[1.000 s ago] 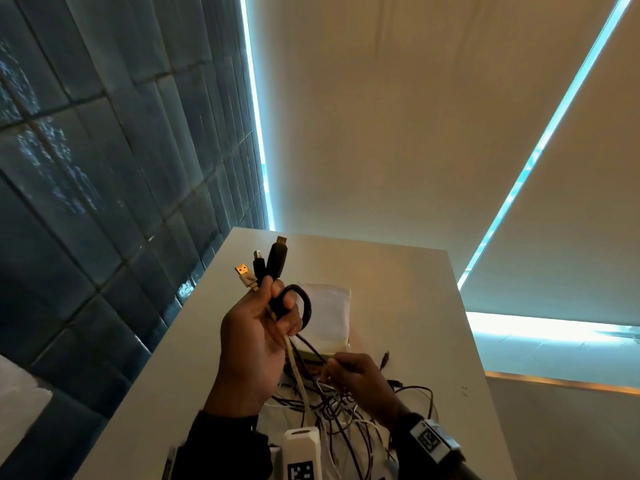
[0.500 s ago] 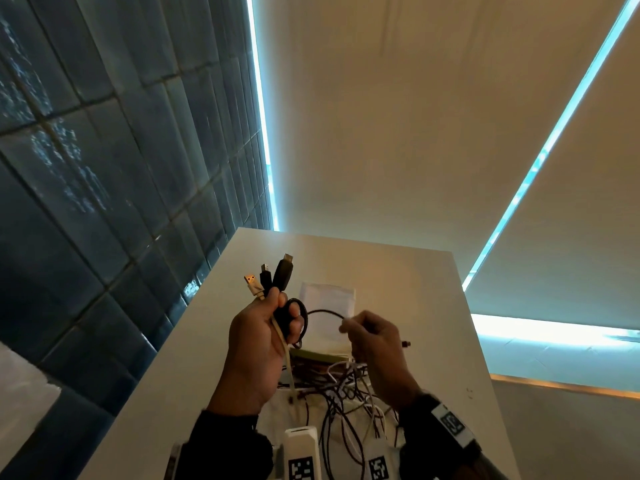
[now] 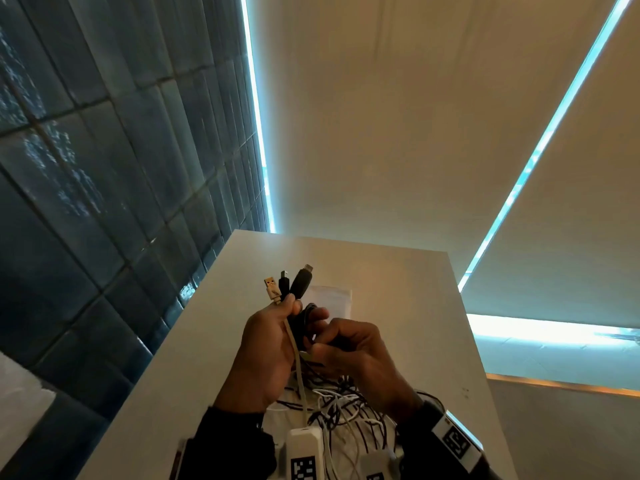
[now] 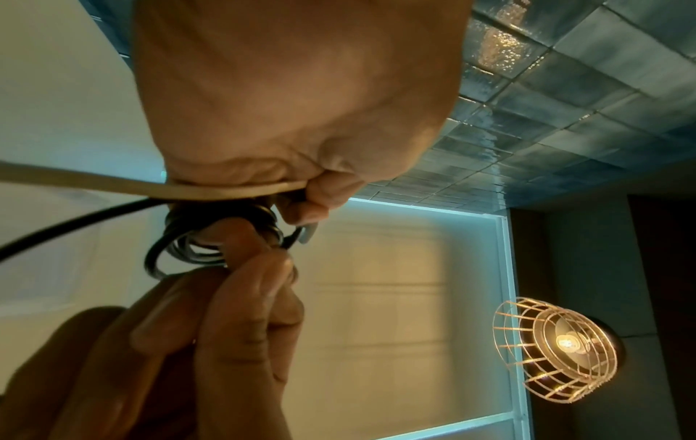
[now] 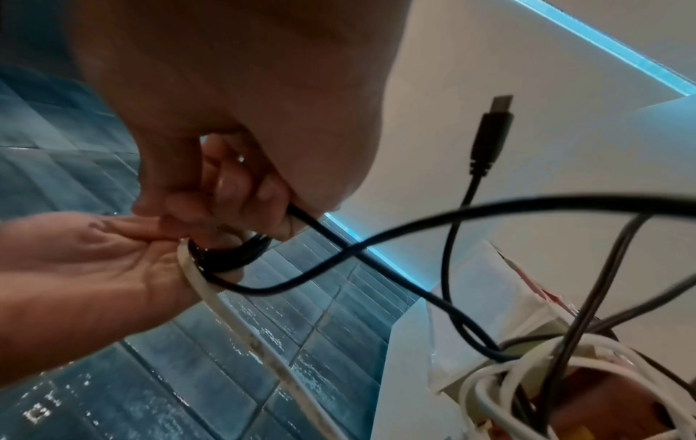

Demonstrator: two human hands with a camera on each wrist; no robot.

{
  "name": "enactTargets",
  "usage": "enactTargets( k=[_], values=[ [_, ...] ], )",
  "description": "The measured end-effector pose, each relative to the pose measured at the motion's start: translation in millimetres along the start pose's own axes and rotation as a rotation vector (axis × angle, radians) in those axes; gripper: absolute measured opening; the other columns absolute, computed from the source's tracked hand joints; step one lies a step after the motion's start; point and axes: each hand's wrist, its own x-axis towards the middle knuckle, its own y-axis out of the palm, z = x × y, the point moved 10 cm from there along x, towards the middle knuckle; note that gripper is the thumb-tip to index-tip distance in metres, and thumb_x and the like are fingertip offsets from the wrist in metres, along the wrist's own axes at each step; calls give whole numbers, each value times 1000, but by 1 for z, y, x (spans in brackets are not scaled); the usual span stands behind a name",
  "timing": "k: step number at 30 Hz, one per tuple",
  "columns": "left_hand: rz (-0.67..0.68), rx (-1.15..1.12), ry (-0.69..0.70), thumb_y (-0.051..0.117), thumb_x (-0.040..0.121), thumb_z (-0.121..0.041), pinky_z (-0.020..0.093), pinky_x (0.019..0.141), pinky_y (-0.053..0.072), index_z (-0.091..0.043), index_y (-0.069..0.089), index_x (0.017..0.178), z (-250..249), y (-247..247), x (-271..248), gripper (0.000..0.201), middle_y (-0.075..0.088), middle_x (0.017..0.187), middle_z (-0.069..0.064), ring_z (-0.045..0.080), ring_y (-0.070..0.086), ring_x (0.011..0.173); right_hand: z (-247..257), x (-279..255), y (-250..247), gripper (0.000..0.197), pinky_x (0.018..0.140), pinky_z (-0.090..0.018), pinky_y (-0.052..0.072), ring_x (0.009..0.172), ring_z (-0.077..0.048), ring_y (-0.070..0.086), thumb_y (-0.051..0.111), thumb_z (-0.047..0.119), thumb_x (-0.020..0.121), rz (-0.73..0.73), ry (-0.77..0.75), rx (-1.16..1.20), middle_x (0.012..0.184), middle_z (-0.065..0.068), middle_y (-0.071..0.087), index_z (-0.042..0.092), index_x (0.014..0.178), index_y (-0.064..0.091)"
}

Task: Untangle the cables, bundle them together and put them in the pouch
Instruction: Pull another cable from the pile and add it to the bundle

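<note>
My left hand [image 3: 277,327] is raised over the table and grips three cable ends: a beige USB plug [image 3: 272,287], a small black plug [image 3: 284,285] and a thick black plug [image 3: 301,282]. A black cable coil [image 4: 211,238] is wound round its fingers. My right hand [image 3: 332,344] is pressed against the left and pinches the black cable [image 5: 301,217] at the coil. A beige cable [image 3: 298,368] hangs down to the tangle of black and white cables [image 3: 343,410] on the table. The pale pouch [image 3: 332,299] lies flat behind the hands.
The white table [image 3: 408,299] runs forward to a beige wall; a dark tiled wall [image 3: 104,202] stands along its left side. A loose black plug [image 5: 493,131] dangles in the right wrist view. A wire-cage lamp [image 4: 557,348] shows in the left wrist view.
My right hand rose from the tangle with the black cable and has come in against the left hand. The coil round the left fingers has grown.
</note>
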Motion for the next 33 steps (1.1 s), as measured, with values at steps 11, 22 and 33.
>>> enactTargets(
  k=[11,22,33],
  values=[
    [132,-225,163,33,99,-26,33,63,36,-13,44,75,-24,7,-6,30,48,64,4,17,47,53,-39,1,-12,18,57,-17,42,58,-5,53,55,12,94,57,100,-67,66,7,62,3,81,64],
    [125,-159,274,39,95,-28,31,61,27,-14,46,73,-38,-2,-8,27,46,63,2,13,35,51,-109,-8,-42,33,58,-31,34,62,-20,40,54,36,94,-17,184,-311,67,-9,47,13,72,61],
    [14,-75,234,35,100,-24,31,59,29,-12,45,73,-33,-18,2,31,48,61,3,12,37,48,-92,-12,-71,22,47,-15,41,50,-3,50,58,6,93,-303,213,-295,58,3,53,-7,77,64]
  ],
)
